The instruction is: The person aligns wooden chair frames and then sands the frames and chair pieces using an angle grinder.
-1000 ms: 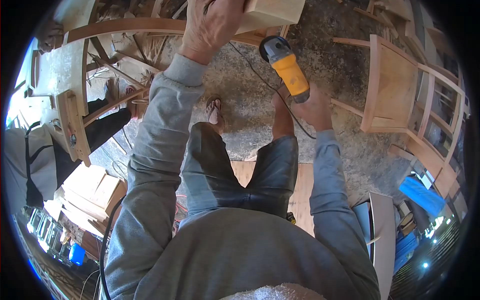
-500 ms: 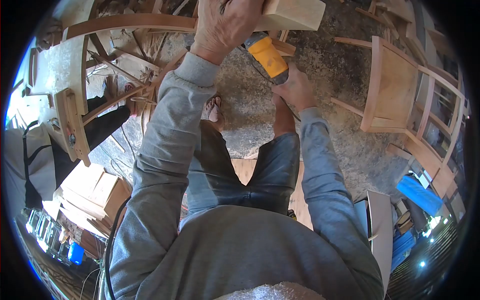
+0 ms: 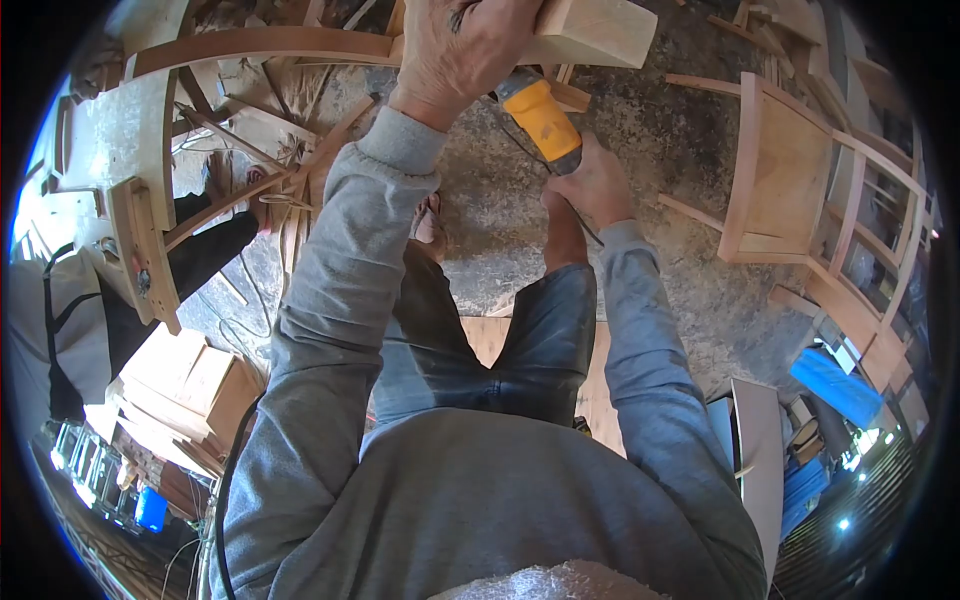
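Observation:
My left hand [image 3: 468,55] is at the top edge of the view, curled against a pale, squared wooden block [image 3: 598,34]; its fingertips are partly out of frame. Below and to the right, my right hand [image 3: 597,182] is wrapped round the dark rear end of a yellow power tool [image 3: 541,118] with a cord. The tool slants up to the left, and its front end is hidden behind my left hand and the block. I cannot tell what kind of tool it is.
A wooden chair frame [image 3: 783,170] lies on the floor at the right. Curved wooden parts [image 3: 265,42] and offcuts stand at the upper left. Another person's dark-clad leg [image 3: 215,250] is at the left, above stacked boards [image 3: 185,385]. A blue roll [image 3: 836,387] is at the lower right.
My left hand and the wooden block have shifted slightly right and down. The yellow tool has moved a little with them, still in my right hand.

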`<control>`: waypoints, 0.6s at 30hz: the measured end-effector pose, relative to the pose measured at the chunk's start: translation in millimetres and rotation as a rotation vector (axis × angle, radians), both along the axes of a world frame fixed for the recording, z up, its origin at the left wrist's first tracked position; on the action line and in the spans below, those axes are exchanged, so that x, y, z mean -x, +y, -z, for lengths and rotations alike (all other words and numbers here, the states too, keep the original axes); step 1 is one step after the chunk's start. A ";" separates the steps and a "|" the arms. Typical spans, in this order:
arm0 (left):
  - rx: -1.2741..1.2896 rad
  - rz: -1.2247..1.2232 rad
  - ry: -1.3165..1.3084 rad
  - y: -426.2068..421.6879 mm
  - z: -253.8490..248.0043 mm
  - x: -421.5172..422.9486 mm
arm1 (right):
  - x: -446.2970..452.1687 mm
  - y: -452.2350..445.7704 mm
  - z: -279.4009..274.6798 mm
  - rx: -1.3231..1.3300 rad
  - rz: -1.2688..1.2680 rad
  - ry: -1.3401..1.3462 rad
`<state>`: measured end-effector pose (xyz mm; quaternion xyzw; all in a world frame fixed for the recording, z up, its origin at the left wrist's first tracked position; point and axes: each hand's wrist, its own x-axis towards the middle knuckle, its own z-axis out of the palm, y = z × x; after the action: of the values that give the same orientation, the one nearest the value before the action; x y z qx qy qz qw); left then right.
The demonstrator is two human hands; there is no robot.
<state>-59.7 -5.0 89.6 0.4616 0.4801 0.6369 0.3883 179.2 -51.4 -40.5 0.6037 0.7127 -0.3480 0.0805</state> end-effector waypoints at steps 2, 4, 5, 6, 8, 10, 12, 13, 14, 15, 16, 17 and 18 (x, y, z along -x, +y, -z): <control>0.005 -0.005 -0.044 0.2 -0.6 -3.0 | -13.4 -6.0 0.2 -0.040 0.012 0.044; 0.006 -0.014 -0.042 -0.2 -0.4 -3.5 | -24.9 -11.2 -2.7 -0.075 0.014 0.081; 0.003 -0.019 -0.020 -0.3 0.2 -1.6 | -30.8 -12.9 -5.2 -0.091 0.013 0.094; -0.002 -0.024 0.001 -0.3 0.5 -0.3 | -36.8 -14.3 -7.7 -0.107 0.011 0.106; 0.007 -0.033 0.030 -1.0 -1.0 0.7 | -47.3 -19.5 -10.7 -0.145 0.026 0.175; 0.017 -0.044 0.047 -1.1 -2.3 0.9 | -58.1 -24.9 -12.4 -0.163 0.042 0.205; 0.030 -0.057 0.052 -1.4 -3.4 -0.4 | -70.3 -29.9 -12.5 -0.156 0.059 0.196; 0.026 -0.072 0.039 -1.9 -4.7 -2.6 | -76.2 -31.3 -11.5 -0.135 0.056 0.179; 0.021 -0.086 0.026 -2.9 -6.6 -5.2 | -82.2 -32.5 -10.7 -0.114 0.053 0.162; 0.016 -0.100 0.014 -2.6 -8.0 -7.4 | -85.9 -32.6 -12.2 -0.094 0.050 0.145; 0.016 -0.090 0.021 -2.6 -8.2 -7.2 | -89.2 -33.2 -14.4 -0.110 0.039 0.125; 0.015 -0.080 0.028 -2.7 -7.9 -5.3 | -92.1 -33.3 -17.4 -0.126 0.027 0.105; 0.013 -0.069 0.036 -2.5 -7.8 -3.8 | -94.8 -33.4 -19.9 -0.143 0.017 0.085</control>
<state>-55.8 -7.6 97.5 0.4536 0.5067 0.6384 0.3604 274.1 -84.8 -20.5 0.5985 0.7335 -0.3222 0.0039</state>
